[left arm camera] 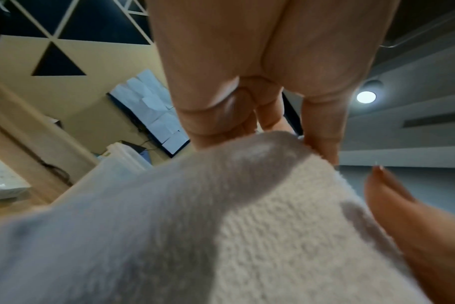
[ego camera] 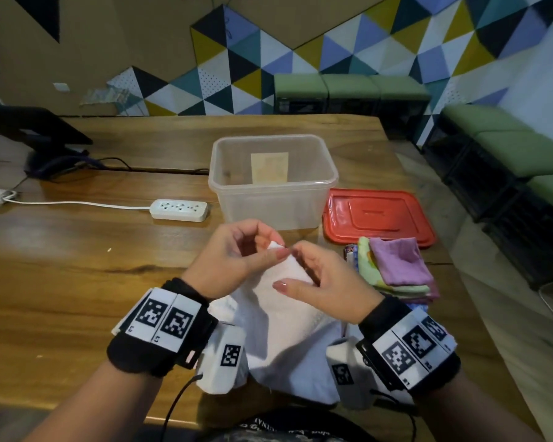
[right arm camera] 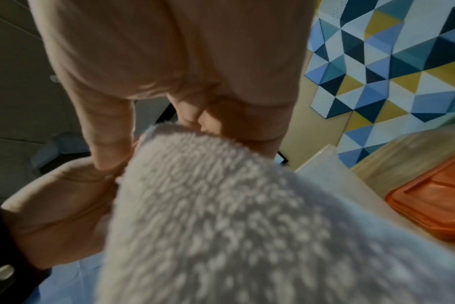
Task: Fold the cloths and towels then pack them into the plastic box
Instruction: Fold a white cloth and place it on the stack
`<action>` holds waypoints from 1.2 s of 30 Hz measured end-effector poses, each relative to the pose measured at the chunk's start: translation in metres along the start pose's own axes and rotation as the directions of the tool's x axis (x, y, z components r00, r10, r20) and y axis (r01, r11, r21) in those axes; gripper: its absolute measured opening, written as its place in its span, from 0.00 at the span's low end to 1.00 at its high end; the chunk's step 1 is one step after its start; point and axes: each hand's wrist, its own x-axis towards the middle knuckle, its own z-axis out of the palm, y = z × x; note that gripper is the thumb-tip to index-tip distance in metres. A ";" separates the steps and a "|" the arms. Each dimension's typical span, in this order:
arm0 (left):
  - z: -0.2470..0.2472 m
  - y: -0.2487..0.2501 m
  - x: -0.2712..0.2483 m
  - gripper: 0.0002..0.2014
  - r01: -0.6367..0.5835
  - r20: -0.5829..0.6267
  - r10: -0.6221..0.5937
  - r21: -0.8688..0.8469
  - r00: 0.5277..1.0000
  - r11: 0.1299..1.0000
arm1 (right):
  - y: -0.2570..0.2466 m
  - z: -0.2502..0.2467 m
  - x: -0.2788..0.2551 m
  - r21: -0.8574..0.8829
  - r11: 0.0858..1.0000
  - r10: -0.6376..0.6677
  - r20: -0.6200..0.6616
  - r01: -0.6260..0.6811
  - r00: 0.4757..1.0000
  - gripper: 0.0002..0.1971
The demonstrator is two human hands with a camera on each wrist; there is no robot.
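A white terry towel (ego camera: pixel 288 327) hangs from both hands above the table's near edge, its lower part bunched between my wrists. My left hand (ego camera: pixel 237 253) pinches the towel's top corner, thumb against curled fingers. My right hand (ego camera: pixel 313 279) grips the same top edge just beside it. The towel (left arm camera: pixel 221 226) fills the left wrist view below the left hand (left arm camera: pixel 260 127), and the towel (right arm camera: pixel 234 216) likewise fills the right wrist view under the right hand (right arm camera: pixel 169 115). The clear plastic box (ego camera: pixel 272 183) stands open behind the hands, a paper label on its far wall.
The red lid (ego camera: pixel 379 216) lies flat to the right of the box. A pile of folded cloths (ego camera: pixel 395 266), purple on top, sits in front of the lid. A white power strip (ego camera: pixel 179 209) with its cable lies left of the box. Green benches (ego camera: pixel 492 148) line the wall.
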 end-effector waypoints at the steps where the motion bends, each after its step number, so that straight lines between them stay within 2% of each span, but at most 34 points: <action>1: 0.003 0.001 0.000 0.12 -0.017 0.028 0.016 0.008 0.999 1.000 | -0.002 0.000 0.002 -0.028 1.000 -0.006 0.016 0.007 1.000 0.20; 3: -0.001 -0.001 0.001 0.26 0.025 0.120 -0.034 0.078 0.992 0.997 | -0.004 -0.007 0.006 -0.007 1.000 -0.024 -0.004 0.024 1.000 0.11; 4: -0.004 -0.003 0.001 0.32 0.093 0.187 -0.115 0.120 0.976 0.988 | -0.007 -0.012 0.006 0.044 0.999 -0.026 -0.013 0.026 1.000 0.04; 5: -0.007 -0.007 -0.001 0.34 0.182 0.255 -0.217 0.152 0.942 0.971 | -0.009 -0.017 0.007 0.097 0.995 -0.025 -0.024 0.027 0.999 0.04; 7: -0.014 -0.018 -0.005 0.25 0.293 0.339 -0.370 0.257 0.865 0.921 | -0.017 -0.029 0.007 0.201 0.979 -0.026 -0.020 0.030 0.999 0.02; 8: -0.017 -0.022 -0.005 0.19 0.307 0.316 -0.402 0.310 0.859 0.900 | -0.019 -0.035 0.008 0.228 0.973 -0.031 -0.041 0.040 0.999 0.04; 10: -0.025 -0.025 -0.003 0.12 0.332 0.212 -0.394 0.277 0.894 0.902 | -0.019 -0.045 0.015 0.231 0.972 -0.024 -0.086 0.043 0.996 0.11; 12: -0.033 -0.023 0.006 0.18 0.295 0.070 -0.313 0.189 0.947 0.937 | -0.016 -0.054 0.024 0.262 0.964 0.006 -0.173 0.040 0.985 0.07; 15: -0.034 0.000 0.029 0.16 0.149 -0.134 -0.140 0.067 0.981 0.986 | -0.022 -0.070 0.039 0.255 0.964 0.010 -0.318 0.076 0.948 0.03; 17: -0.032 0.023 0.045 0.14 0.006 -0.190 0.006 0.061 0.982 0.998 | -0.035 -0.080 0.047 0.248 0.955 -0.050 -0.415 0.166 0.908 0.04; 19: -0.028 0.047 0.055 0.12 -0.133 -0.234 0.150 0.086 0.961 0.987 | -0.049 -0.089 0.052 0.235 0.930 -0.136 -0.495 0.283 0.858 0.06; 21: -0.027 0.065 0.059 0.13 -0.233 -0.252 0.260 0.131 0.932 0.964 | -0.056 -0.096 0.049 0.217 0.902 -0.218 -0.517 0.373 0.828 0.07; 23: -0.026 0.074 0.054 0.13 -0.290 -0.218 0.323 0.170 0.921 0.942 | -0.060 -0.096 0.040 0.149 0.903 -0.291 -0.476 0.402 0.830 0.07; 25: -0.027 0.070 0.042 0.12 -0.266 -0.138 0.293 0.184 0.946 0.946 | -0.053 -0.090 0.028 0.174 0.922 -0.254 -0.405 0.346 0.879 0.11; 27: -0.031 0.052 0.026 0.11 -0.163 -0.027 0.171 0.183 0.985 0.970 | -0.036 -0.082 0.014 0.293 0.923 -0.166 -0.278 0.248 0.946 0.15; 29: -0.036 0.026 0.008 0.12 0.036 0.116 -0.057 0.173 0.992 0.984 | -0.013 -0.074 -0.002 0.334 0.938 -0.064 -0.085 0.089 0.994 0.15; 30: -0.037 0.012 -0.001 0.11 0.161 0.193 -0.196 0.183 0.961 0.970 | -0.001 -0.068 -0.010 0.324 0.946 0.004 0.027 -0.012 1.000 0.11; 31: -0.036 -0.002 -0.010 0.10 0.264 0.267 -0.320 0.223 0.909 0.938 | 0.013 -0.062 -0.017 0.319 0.942 0.067 0.128 -0.105 0.990 0.08; 32: -0.033 -0.016 -0.018 0.11 0.321 0.317 -0.407 0.290 0.857 0.902 | 0.025 -0.054 -0.023 0.335 0.923 0.122 0.210 -0.189 0.970 0.07; 34: -0.027 -0.038 -0.030 0.12 0.378 0.343 -0.510 0.383 0.789 0.843 | 0.049 -0.038 -0.032 0.357 0.872 0.219 0.327 -0.335 0.919 0.08; 36: -0.022 -0.052 -0.034 0.11 0.441 0.359 -0.552 0.348 0.752 0.827 | 0.066 -0.024 -0.034 0.338 0.834 0.307 0.373 -0.436 0.876 0.12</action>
